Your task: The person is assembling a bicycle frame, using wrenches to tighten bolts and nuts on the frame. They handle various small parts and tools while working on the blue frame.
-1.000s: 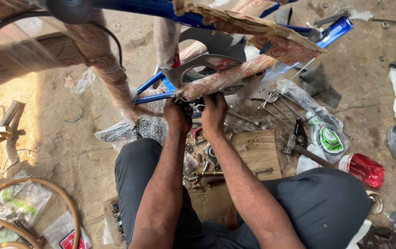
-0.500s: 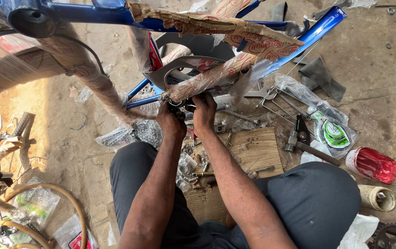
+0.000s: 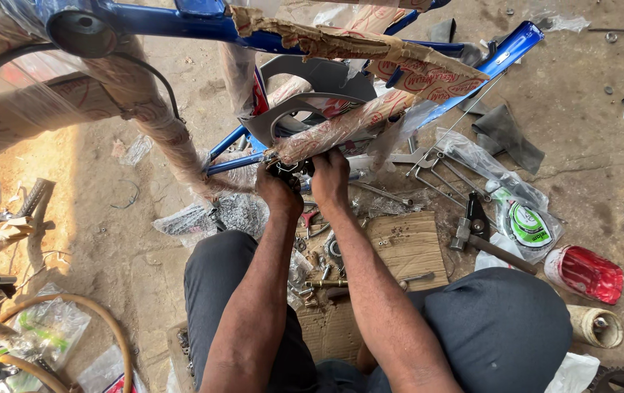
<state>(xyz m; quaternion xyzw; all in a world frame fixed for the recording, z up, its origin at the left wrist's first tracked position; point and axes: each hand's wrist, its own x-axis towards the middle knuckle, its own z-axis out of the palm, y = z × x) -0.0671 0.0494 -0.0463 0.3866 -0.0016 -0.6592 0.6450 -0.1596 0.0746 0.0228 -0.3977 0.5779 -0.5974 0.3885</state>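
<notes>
Under the blue bike frame (image 3: 181, 22), my left hand (image 3: 277, 191) and right hand (image 3: 330, 178) pinch a small dark part (image 3: 292, 169); wrapping is mostly on, and loose parts lie on the floor.

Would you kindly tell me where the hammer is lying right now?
In the head view, the hammer lies on the ground to the person's right, between the cardboard sheet and the green-and-white bagged item, left of the red part.

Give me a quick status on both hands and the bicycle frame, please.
Left hand and right hand both gripping a small dark part at the blue bicycle frame. Chain guard right above. Hammer on floor.
</notes>
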